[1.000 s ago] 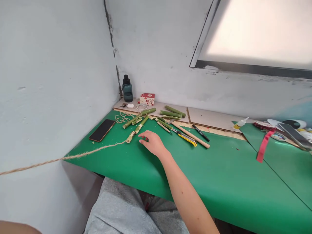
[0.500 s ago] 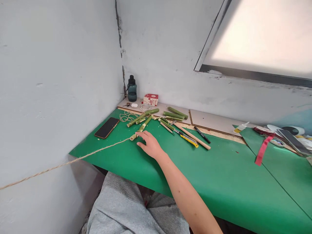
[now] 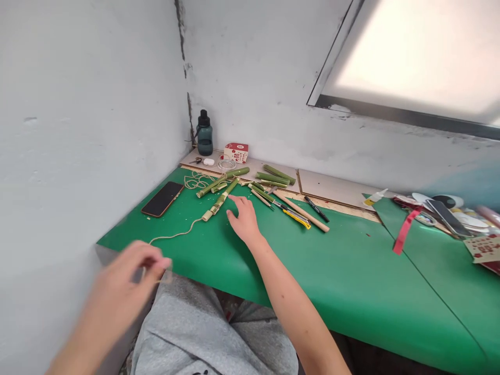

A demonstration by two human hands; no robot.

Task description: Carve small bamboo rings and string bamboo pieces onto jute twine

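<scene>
My left hand (image 3: 130,273), blurred by motion, is closed in a pinch on a thin twine (image 3: 179,233) at the lower left, just off the table's front edge. Slack, the twine curves over the green mat to the near end of a bamboo piece (image 3: 221,200), which has a paler bamboo section at that end. My right hand (image 3: 244,219) lies just right of this piece, thumb and fingers spread, holding nothing. Whether a fingertip touches the bamboo, I cannot tell. Behind it lie a longer bamboo stick (image 3: 222,182) and a loose coil of twine (image 3: 196,180).
A phone (image 3: 162,199) rests left of the bamboo. To the right are a yellow utility knife (image 3: 297,217), a wooden stick (image 3: 302,211) and a black marker (image 3: 316,208). Cut bamboo pieces (image 3: 275,178), a water bottle (image 3: 204,136) and a red-and-white box (image 3: 236,152) stand or lie at the back.
My left hand has come into view at lower left with the twine, which was taut and now hangs slack. My right hand has lifted off the bamboo's near end and shifted right.
</scene>
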